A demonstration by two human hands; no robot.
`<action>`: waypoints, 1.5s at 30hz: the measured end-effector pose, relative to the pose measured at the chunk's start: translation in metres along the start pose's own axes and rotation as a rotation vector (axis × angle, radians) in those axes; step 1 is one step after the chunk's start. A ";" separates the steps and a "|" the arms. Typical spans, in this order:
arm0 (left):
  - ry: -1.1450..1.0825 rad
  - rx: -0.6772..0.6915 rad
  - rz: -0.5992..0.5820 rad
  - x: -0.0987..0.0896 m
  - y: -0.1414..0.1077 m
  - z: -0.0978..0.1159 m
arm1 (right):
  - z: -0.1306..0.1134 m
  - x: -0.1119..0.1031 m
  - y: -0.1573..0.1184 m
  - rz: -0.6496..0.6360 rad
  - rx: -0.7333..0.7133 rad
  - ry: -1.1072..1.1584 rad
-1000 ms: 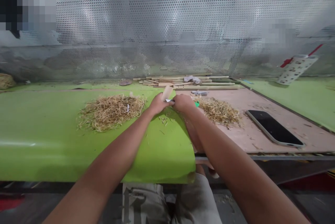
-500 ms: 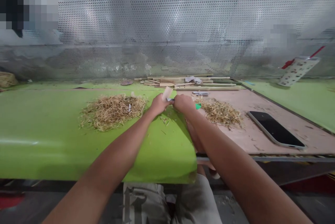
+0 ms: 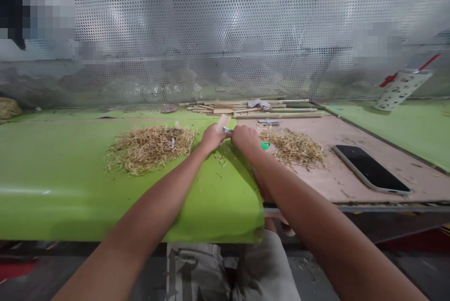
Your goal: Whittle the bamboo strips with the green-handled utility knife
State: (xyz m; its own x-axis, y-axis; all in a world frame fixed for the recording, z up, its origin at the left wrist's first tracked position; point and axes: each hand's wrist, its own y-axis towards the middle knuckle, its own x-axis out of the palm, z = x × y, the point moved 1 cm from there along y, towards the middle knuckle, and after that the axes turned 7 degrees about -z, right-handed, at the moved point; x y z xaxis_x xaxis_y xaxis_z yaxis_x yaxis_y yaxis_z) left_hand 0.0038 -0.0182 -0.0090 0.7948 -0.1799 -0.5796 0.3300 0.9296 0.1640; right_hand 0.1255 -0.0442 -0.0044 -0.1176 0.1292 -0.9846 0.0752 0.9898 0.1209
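Observation:
My left hand is closed on a flat, pale wooden strip that sticks up above its fingers. Close beside it on the right, my right hand is wrapped round a small knife, whose metal blade points left and lies against the strip. Thin shavings are scattered on the green sheet below the hands. A large heap of shavings lies to the left, and a smaller heap to the right.
Pale sticks lie behind the hands, before a perforated metal screen. A phone rests at the right on the pinkish board. A patterned cup with a red straw stands farther right. A basket sits far left.
The view has shifted slightly. More of the blade shows between my hands, and both hands stay in nearly the same place with their holds unchanged.

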 end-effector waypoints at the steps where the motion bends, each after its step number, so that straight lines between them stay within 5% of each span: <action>1: -0.003 -0.002 0.005 0.000 0.000 0.000 | 0.000 0.000 0.000 0.001 0.006 0.003; 19: -0.028 -0.087 0.069 0.004 -0.003 0.002 | -0.004 -0.006 -0.001 -0.011 0.084 0.094; 28: 0.063 -0.020 -0.014 -0.001 -0.001 0.002 | 0.012 -0.002 0.009 -0.131 -0.127 -0.021; 45: -0.011 -0.062 0.042 0.003 -0.006 0.008 | -0.004 -0.005 -0.003 0.024 0.090 0.100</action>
State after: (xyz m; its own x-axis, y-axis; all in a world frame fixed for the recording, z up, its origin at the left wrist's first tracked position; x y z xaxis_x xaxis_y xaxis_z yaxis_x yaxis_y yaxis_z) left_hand 0.0083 -0.0265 -0.0056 0.8132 -0.1435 -0.5641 0.2645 0.9544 0.1385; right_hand 0.1222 -0.0480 0.0006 -0.2128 0.1623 -0.9635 0.1674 0.9776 0.1277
